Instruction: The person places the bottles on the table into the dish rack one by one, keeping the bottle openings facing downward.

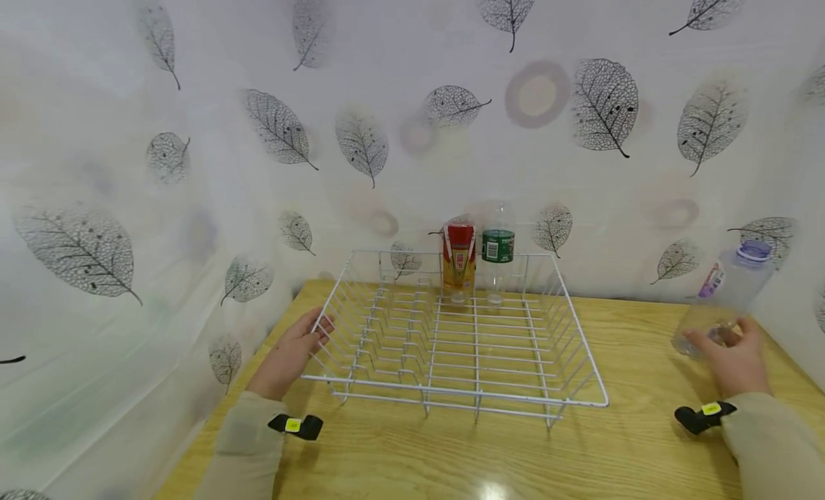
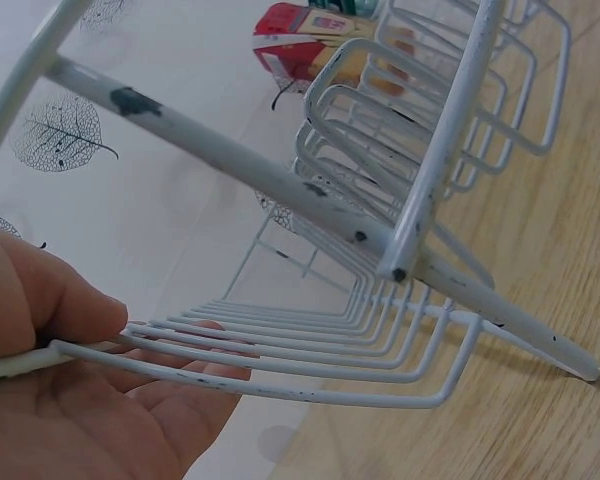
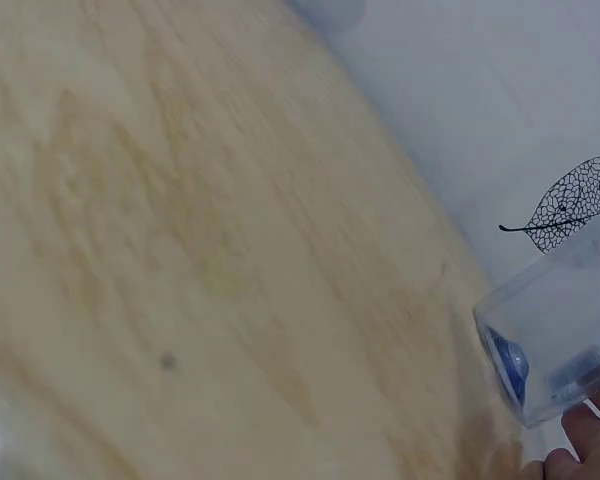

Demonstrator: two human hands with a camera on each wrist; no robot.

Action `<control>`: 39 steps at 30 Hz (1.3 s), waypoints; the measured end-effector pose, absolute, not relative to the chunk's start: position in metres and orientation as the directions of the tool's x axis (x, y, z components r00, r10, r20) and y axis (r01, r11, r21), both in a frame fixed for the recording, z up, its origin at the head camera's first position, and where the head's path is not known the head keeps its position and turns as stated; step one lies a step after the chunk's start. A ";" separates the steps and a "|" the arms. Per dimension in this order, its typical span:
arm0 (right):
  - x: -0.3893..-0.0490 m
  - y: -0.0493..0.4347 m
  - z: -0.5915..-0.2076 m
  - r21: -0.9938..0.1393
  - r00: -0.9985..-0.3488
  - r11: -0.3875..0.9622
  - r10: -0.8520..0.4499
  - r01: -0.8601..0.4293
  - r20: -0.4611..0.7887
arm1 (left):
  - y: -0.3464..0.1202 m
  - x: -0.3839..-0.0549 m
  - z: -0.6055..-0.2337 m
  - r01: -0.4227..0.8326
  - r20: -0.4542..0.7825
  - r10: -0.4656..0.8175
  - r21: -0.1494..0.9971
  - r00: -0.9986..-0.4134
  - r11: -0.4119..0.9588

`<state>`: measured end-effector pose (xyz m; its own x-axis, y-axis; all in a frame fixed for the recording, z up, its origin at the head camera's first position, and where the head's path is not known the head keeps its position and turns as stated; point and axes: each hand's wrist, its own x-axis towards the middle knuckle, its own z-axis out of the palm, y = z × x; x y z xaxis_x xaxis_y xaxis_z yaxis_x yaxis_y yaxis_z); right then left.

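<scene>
A white wire dish rack (image 1: 477, 342) stands on the wooden table, chipped in places. My left hand (image 1: 299, 346) grips its left rim; in the left wrist view the thumb lies over the rim wire and the fingers (image 2: 185, 415) reach beneath the side wires. At the far right, my right hand (image 1: 737, 360) holds a clear plastic bottle (image 1: 725, 289) near its base. This bottle has a purple top and a purple label, and leans to the right. Only its lower end and some fingertips (image 3: 585, 430) show in the right wrist view.
At the rack's back stand a red and yellow carton (image 1: 459, 260) and a clear bottle with a green label (image 1: 498, 246). A leaf-printed plastic sheet (image 1: 412, 213) hangs behind the wooden table (image 1: 399, 450) and along its left side.
</scene>
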<state>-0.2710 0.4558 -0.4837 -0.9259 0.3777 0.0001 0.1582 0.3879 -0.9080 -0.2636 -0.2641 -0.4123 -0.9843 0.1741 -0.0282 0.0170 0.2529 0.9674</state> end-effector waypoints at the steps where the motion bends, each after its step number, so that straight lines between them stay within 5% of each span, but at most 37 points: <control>1: -0.273 0.455 -0.484 -0.907 -0.924 0.389 0.381 0.159 0.002 | -0.264 -0.263 -0.412 0.019 -0.027 0.177 0.967 -0.984 0.254; 27: -0.281 0.444 -0.477 -0.883 -0.884 0.404 0.467 0.238 -0.025 | -0.260 -0.266 -0.411 0.023 -0.025 0.192 0.970 -0.981 0.241; 39: -0.277 0.418 -0.459 -0.891 -0.919 0.437 0.389 0.125 0.062 | -0.262 -0.260 -0.407 0.030 -0.020 0.181 0.963 -0.983 0.269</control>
<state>-0.2772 0.4183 -0.4587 -0.9192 0.3890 0.0618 0.1251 0.4371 -0.8907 -0.2604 -0.2621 -0.4070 -0.9833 0.1809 -0.0204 0.0295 0.2688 0.9627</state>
